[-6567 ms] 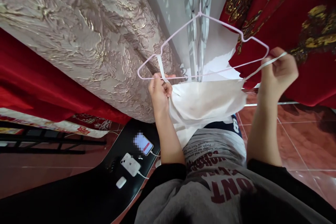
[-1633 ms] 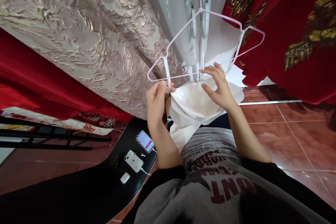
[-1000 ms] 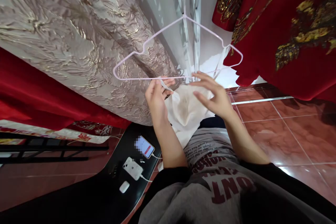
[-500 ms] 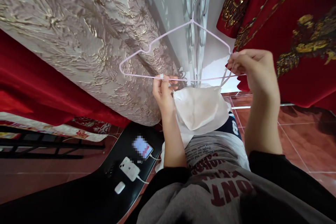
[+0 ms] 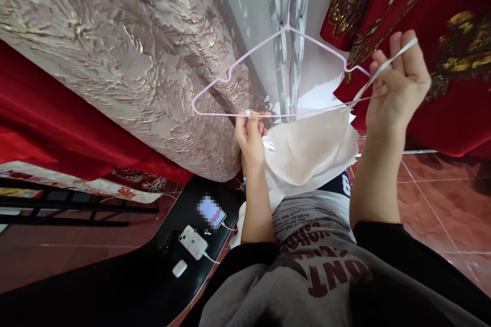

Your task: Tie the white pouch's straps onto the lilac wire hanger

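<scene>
My left hand (image 5: 251,138) is closed around the bottom bar of a pale pink clothes hanger (image 5: 261,47). A thin cream garment (image 5: 310,148) hangs below the bar, close to that hand, its upper left corner bunched there. Up at the hanger's right end, my right hand (image 5: 399,79) holds the garment's narrow white strap (image 5: 387,64), which stretches over its fingers. The hanger's right tip is hidden behind this hand. The garment's upper right corner is pulled up by the strap.
A silvery floral gown (image 5: 126,56) hangs on the left, with red embroidered clothing (image 5: 429,92) on the right. Between them stands a white metal rack (image 5: 286,71). At lower left, a black bench (image 5: 153,271) carries a white phone (image 5: 193,241), a lit phone (image 5: 213,212) and a small white case (image 5: 179,268).
My right hand has moved up and right, pulling the strap longer and spreading the garment out to the right. The hanger and my left hand have shifted slightly right.
</scene>
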A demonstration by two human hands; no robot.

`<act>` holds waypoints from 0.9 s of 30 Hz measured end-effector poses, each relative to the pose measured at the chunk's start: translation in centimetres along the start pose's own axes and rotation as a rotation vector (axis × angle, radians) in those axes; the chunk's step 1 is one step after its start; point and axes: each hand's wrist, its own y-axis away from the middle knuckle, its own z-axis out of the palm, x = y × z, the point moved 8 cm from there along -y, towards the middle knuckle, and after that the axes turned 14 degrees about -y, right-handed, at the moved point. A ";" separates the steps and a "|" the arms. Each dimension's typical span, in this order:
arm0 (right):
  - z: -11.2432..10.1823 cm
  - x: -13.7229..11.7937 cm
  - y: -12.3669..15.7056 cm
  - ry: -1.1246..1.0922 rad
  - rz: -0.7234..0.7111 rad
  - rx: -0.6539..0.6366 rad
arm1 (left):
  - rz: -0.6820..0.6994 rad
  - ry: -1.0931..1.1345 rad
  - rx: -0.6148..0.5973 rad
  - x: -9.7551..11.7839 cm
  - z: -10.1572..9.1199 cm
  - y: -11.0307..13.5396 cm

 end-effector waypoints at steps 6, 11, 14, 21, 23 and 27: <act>-0.4 -6.7 2.8 0.068 -0.321 0.031 | -0.071 0.040 -0.033 -0.4 0.4 0.1; 10.0 -4.5 8.4 0.365 0.241 -0.603 | -0.115 0.026 -0.091 -1.4 1.6 0.7; 12.8 -2.6 10.5 0.417 0.294 -0.807 | -0.085 -0.030 -0.090 -1.9 -0.1 0.4; 10.1 -3.1 9.0 0.465 0.173 -0.684 | 0.219 -0.327 0.327 2.2 -11.9 -2.5; 9.9 -3.5 9.0 0.467 0.175 -0.684 | 0.315 -0.340 0.320 4.3 -12.3 -3.1; 10.4 -3.4 9.6 0.466 0.177 -0.697 | 0.370 -0.417 -0.015 7.6 -7.0 -4.9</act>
